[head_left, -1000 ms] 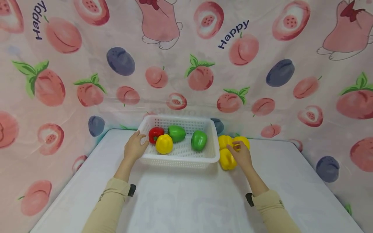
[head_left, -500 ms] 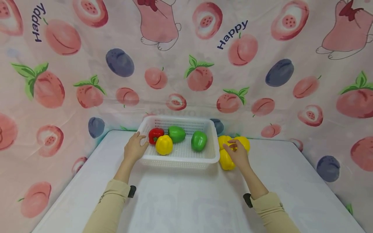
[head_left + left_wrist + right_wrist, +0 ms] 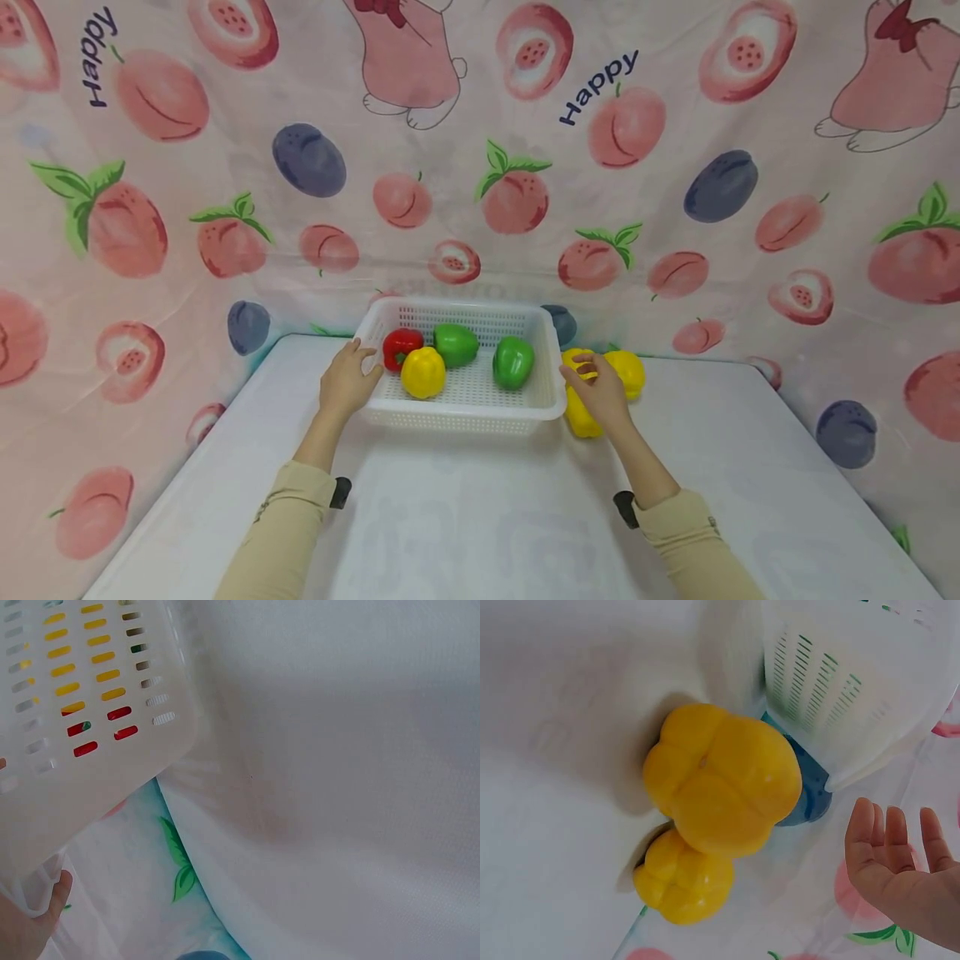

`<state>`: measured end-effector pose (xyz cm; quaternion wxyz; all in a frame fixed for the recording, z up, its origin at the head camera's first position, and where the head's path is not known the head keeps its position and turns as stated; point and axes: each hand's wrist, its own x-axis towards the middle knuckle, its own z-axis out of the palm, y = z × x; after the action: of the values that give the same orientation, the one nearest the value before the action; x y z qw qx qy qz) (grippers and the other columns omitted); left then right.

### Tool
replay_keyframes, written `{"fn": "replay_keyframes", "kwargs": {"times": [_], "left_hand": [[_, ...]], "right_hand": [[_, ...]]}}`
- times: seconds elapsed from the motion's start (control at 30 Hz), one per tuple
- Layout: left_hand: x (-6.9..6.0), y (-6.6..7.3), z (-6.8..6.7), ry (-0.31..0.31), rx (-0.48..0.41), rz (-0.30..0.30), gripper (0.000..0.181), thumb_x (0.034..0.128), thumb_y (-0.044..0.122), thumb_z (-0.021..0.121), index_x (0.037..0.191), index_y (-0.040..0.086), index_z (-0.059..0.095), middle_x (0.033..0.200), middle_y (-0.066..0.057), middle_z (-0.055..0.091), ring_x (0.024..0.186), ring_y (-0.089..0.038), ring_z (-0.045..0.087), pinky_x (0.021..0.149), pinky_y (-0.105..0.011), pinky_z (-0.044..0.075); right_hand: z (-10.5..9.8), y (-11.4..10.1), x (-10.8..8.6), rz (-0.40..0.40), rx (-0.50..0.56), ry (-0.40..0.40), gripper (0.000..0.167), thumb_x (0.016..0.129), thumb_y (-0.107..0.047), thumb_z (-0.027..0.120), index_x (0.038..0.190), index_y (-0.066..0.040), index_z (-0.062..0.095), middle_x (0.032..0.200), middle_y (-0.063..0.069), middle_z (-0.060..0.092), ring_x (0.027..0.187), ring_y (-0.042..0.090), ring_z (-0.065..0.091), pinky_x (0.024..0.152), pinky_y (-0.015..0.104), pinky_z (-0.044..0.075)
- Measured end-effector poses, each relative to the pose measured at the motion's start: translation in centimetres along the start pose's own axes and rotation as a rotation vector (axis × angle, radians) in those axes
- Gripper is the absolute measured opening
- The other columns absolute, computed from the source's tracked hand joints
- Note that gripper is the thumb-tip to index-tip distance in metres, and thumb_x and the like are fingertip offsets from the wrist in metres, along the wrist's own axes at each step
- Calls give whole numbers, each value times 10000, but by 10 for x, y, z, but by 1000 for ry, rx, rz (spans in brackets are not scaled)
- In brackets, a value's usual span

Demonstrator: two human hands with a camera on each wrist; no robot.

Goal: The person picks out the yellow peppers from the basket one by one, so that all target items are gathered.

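Note:
A white perforated plastic basket (image 3: 465,411) holds a red bell pepper (image 3: 402,348), a yellow one (image 3: 423,372) and two green bell peppers (image 3: 513,362). My left hand (image 3: 348,382) grips the basket's left rim; in the left wrist view a finger (image 3: 61,892) lies against that rim. By the right rim is my right hand (image 3: 600,396), above yellow bell peppers, with nothing in its grasp. Its fingers look loosely bent and spread in the right wrist view. Three yellow peppers lie right of the basket: a front one (image 3: 582,417), a right one (image 3: 628,374) and one partly hidden by the hand.
The basket stands toward the back of a white-covered table (image 3: 465,517). Behind it and at the sides hangs a pink cloth (image 3: 450,167) printed with fruit. Each wrist bears a dark strapped device (image 3: 340,492).
My right hand has moved left, from over the yellow peppers toward the basket's right rim. The left hand, the basket and the peppers have stayed in place.

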<state>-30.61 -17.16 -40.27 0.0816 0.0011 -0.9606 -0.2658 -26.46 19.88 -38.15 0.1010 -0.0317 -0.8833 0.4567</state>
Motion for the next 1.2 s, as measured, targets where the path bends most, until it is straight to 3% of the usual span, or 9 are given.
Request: {"fn": "replay_keyframes", "kwargs": {"times": [0.2,0.7,0.97,1.2], "left_hand": [[0,0,-2,3,2,9,462,934,270,492,1319,15,511,1507,-221,306,1407,-396,240,1074,-647,263],[1,-2,0,3,0,-3,459,933,266,497,1321,19,513,1511,-212,304,1414,-385,233,1081,-644,253],[0,0,-1,4,0,-8,463,931,266,500,1322,19,510,1511,-210,307,1415,-383,233,1088,-636,251],[0,1,-1,3,3,-8,464,928,267,503,1319,17,513,1506,-212,314,1411,-385,242,1087,-633,257]], "right_hand": [[3,-9,3,13,16,-11,446,930,-313,577,1239,0,503,1177,205,545,1031,316,522,912,380,488],[18,-27,8,-45,-3,-5,389,914,-252,604,1201,-2,529,1137,221,564,958,327,545,861,382,503],[27,-36,13,-90,11,-35,364,906,-231,618,1175,1,537,1091,205,572,915,312,565,828,375,516],[35,-40,17,-111,-18,-82,383,898,-219,626,1178,22,524,1134,225,574,973,337,562,866,423,506]]}}
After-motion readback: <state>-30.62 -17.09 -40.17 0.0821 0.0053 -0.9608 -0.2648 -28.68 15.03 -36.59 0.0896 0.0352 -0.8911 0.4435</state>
